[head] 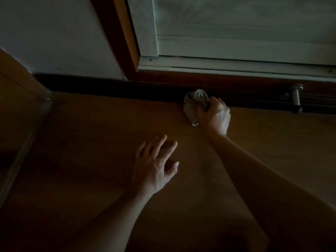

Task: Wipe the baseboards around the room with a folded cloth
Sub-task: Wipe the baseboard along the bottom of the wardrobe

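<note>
Floor (94, 139) brown wood, dim light, dark baseboard (127, 88) along the wall under a white door (236, 24). Left hand (154, 164) open, fingers spread, over the floor. Right hand (216, 117) grips folded cloth (192, 104), cloth touching baseboard. Metal doorstop (295, 99) to the right.

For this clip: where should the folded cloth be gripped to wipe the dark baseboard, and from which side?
Grip the cloth by its gathered edges from the floor side, as the right hand does: its fist bunches the loose layers, leaving the rounded fold free, facing the baseboard.
</note>
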Demonstrator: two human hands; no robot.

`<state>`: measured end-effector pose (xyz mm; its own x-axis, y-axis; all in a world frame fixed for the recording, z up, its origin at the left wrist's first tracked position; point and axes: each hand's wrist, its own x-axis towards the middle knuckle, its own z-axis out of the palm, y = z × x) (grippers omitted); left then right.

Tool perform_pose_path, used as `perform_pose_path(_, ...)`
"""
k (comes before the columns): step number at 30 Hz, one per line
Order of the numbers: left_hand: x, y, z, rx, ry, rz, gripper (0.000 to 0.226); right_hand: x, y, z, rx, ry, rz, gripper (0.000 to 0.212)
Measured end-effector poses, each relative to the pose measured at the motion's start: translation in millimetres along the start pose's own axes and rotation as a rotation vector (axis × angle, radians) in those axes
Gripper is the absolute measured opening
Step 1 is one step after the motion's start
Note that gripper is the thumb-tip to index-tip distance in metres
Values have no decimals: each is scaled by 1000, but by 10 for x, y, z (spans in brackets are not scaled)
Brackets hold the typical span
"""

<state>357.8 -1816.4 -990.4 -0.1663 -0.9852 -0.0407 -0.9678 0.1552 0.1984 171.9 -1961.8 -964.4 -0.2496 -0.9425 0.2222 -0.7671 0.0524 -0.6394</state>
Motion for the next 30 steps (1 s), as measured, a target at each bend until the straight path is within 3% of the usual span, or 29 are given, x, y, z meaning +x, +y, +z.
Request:
perform_pose_path(5, 13, -13, 42, -5, 26, -3, 63, 10, -169, 59, 10, -75, -62, 22)
perform_pose_path(10, 2, -29, 45, -33, 46, 3, 61, -39, -142, 89, 22, 7, -5, 17)
perform_pose_path(15, -3, -38, 31, -45, 39, 7, 59, -12, -324, 177, -23, -66, -89, 20)
perform_pose_path(19, -4, -27, 40, -41, 33, 4, 60, -36, -194, 88, -9, 8, -31, 19)
perform_pose_path(25, -2, -15, 26, -48, 41, -1, 59, -22, -399, 194, 6, -92, -88, 20)
perform_pose_path(30, -1, -12, 29, -39, 17, -7, 60, -6, 133, -169, -41, 55, 93, 17)
